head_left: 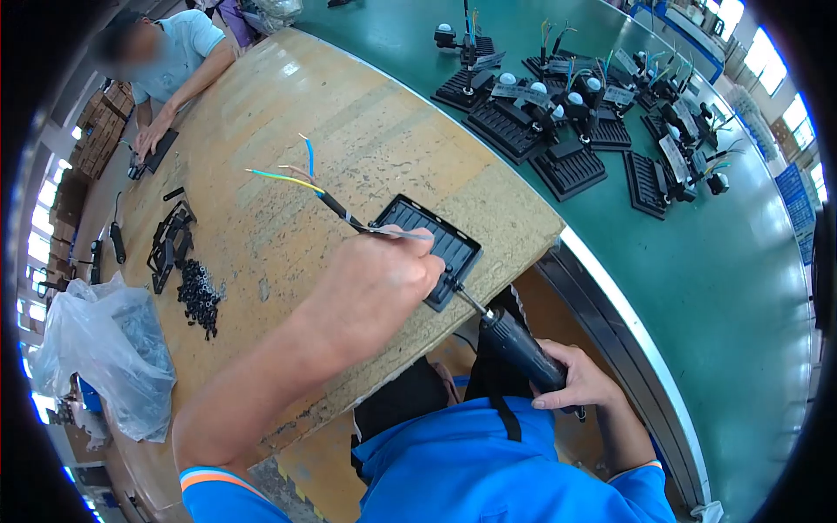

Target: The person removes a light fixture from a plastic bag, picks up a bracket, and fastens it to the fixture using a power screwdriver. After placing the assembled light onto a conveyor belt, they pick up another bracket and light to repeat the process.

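Note:
On the worn wooden table a black ribbed housing (462, 248) lies near the corner. My left hand (384, 275) is closed over its near left part, with a thin grey strip (392, 231) at the fingers. A black cable with blue, brown and yellow-green wire ends (327, 199) runs out from beside that hand. My right hand (580, 379) is wrapped round the rear of a black electric screwdriver (523, 349), below the table edge. The screwdriver's bit reaches the housing's near edge, close to my left fingertips.
Several finished-looking black units (571, 166) with wires sit on the green surface (706, 279). Small black parts (199, 296), black brackets (172, 240) and a plastic bag (113, 349) lie left. Another person (174, 65) works at the far left.

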Demonstrator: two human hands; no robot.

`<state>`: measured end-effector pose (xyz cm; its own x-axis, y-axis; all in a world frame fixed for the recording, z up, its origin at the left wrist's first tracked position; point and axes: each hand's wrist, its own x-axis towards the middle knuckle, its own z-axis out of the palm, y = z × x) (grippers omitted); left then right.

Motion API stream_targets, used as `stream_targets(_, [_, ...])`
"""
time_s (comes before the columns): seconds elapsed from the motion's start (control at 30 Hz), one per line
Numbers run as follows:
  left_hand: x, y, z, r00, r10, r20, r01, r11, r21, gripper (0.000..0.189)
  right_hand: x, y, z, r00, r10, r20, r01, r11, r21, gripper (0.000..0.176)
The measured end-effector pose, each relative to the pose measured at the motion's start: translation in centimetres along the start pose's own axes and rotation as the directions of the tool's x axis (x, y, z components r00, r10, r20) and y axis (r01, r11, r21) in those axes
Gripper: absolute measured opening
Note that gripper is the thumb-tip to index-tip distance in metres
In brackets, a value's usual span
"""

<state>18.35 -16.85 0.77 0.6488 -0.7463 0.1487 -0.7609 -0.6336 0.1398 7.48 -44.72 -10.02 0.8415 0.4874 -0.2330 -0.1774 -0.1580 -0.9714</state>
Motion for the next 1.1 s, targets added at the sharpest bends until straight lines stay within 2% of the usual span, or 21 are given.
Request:
stream_targets(0.07, [0.1, -0.4, 0.1, 0.996, 0.046, -0.073, -0.050, 0.997, -0.055, 0.028, 0.0, -0.3, -0.6, 0.999, -0.019, 0.036, 0.022, 0.997, -0.080, 0.074])
stream_targets(0.3, [0.3, -0.6, 0.0, 0.999, 0.029, -0.044, -0.033, 0.994, -0.101, 0.028, -0.6, -1.7, -1.9, 0.991, 0.098, 0.086, -0.084, 0.984, -0.155, 0.083])
stream_targets(0.4, [0.4, -0.5, -0.2, 1.000, 0.012, 0.017, -0.010, 0.994, -0.109, 0.028, -0.8, -2.8, -2.1, 0.991, 0.098, 0.090, -0.079, 0.978, -0.192, 0.083])
stream_targets(0.47, [0.4, -0.6, -0.2, 1.000, 0.022, -0.008, -0.023, 0.992, -0.122, 0.028, -0.7, -3.4, -2.3, 0.997, 0.004, 0.081, 0.025, 0.933, -0.360, 0.083])
stream_targets(0.67, [0.6, -0.7, -0.4, 0.999, 0.033, 0.015, -0.031, 0.994, -0.100, 0.026, -0.9, -5.3, -2.5, 0.997, 0.036, 0.065, -0.002, 0.885, -0.465, 0.081])
stream_targets(0.7, [0.6, -0.8, -0.4, 0.999, 0.034, 0.018, -0.032, 0.994, -0.101, 0.026, -1.0, -5.7, -2.5, 0.997, 0.036, 0.063, -0.003, 0.887, -0.462, 0.081])
stream_targets(0.77, [0.7, -0.9, -0.5, 0.997, 0.080, 0.023, -0.078, 0.994, -0.075, 0.026, -1.2, -6.6, -2.7, 0.985, 0.149, 0.091, -0.085, 0.864, -0.496, 0.081])
stream_targets(0.8, [0.8, -1.0, -0.4, 0.996, 0.083, 0.027, -0.081, 0.994, -0.071, 0.026, -1.2, -6.9, -2.8, 0.985, 0.145, 0.089, -0.083, 0.867, -0.492, 0.081])
stream_targets(0.97, [1.0, -1.0, -0.5, 0.996, 0.086, 0.026, -0.084, 0.993, -0.087, 0.026, -0.9, -8.8, -3.8, 0.943, 0.267, 0.200, -0.175, 0.906, -0.385, 0.079])
stream_targets(1.1, [1.0, -1.1, -0.3, 0.995, 0.102, 0.015, -0.100, 0.990, -0.101, 0.026, -0.7, -9.4, -4.4, 0.938, 0.250, 0.240, -0.151, 0.918, -0.367, 0.076])
